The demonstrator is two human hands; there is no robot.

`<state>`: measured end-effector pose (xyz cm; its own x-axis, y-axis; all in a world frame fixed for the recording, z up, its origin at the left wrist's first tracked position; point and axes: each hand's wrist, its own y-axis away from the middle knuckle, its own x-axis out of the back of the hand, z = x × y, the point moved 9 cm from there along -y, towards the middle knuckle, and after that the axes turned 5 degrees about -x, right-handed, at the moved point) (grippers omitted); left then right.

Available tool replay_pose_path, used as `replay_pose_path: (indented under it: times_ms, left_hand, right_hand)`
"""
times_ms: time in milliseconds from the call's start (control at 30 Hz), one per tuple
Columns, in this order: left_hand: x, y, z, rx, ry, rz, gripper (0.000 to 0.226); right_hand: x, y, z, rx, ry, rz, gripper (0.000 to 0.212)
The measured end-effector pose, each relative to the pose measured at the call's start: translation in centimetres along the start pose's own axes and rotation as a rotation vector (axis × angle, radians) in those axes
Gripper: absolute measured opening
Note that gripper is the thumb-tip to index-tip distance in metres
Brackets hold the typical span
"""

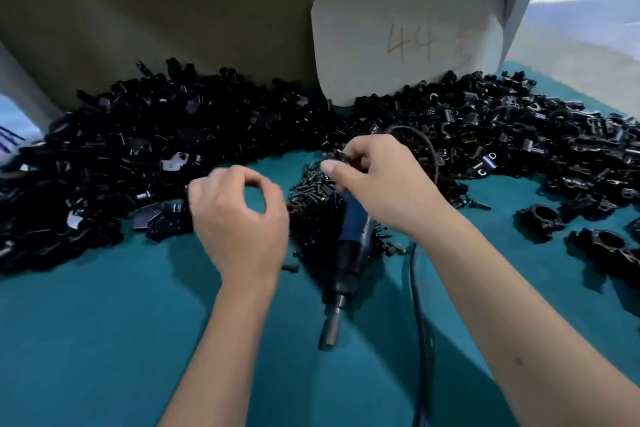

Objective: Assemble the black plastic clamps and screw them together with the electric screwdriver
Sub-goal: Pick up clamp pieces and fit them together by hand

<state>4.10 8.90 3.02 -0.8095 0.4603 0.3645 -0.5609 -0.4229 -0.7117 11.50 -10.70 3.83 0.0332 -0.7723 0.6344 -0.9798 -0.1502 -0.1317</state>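
Right hand [377,180], frame centre, pinches a small black part whose kind we cannot tell; left hand [239,215] is curled and empty. Our screwdriver [349,253] lies on the bench [104,340] directly beneath the right wrist, bit toward us, nearer that hand.

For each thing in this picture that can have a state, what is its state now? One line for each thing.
Left hand: fingers curled, thumb meets fingertips, holds nothing visible.
Right hand: pinches a small black part.
Electric screwdriver: lies on the teal table, not held, bit end toward the person.
Screws: loose pile beside the screwdriver.
Clamp pieces: unassembled, heaped.
Assembled clamps: closed, lying at the right.
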Motion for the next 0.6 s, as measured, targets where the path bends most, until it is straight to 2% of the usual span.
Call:
replay_pose_path:
  times_ms: [33,100,200,300,433,533,600]
  left_hand:
    - [0.6,-0.2,-2.0,0.066,-0.125,-0.005,0.005]
    - [1.0,-0.2,-5.8,0.255,-0.358,-0.094,0.019]
    - [0.6,0.0,-8.2,0.400,-0.499,-0.250,0.037]
    - [-0.3,0.1,-8.1,0.375,-0.478,-0.296,0.041]
    - [0.1,-0.2,-8.6,0.365,-0.404,-0.247,0.051]
    - [0.3,-0.6,-9.1,0.368,-0.334,-0.229,0.039]
    - [0.1,-0.5,-9.2,0.375,-0.276,-0.227,0.031]
  right_hand:
    - [-0.8,0.0,-0.6,0.028,-0.012,-0.010,0.041]
    - [-1.9,-0.1,-1.8,0.083,-0.034,-0.028,0.038]
    - [-2.9,-0.1,-2.9,0.135,-0.050,-0.070,0.036]
    - [-3.4,-0.2,-2.6,0.127,-0.080,-0.092,0.045]
    - [-3.1,-0.3,-1.6,0.056,-0.218,-0.137,0.048]
    - [-2.9,-0.7,-0.5,-0.004,-0.304,-0.198,0.040]
    - [-2.6,-1.0,-0.1,0.004,-0.300,-0.181,0.035]
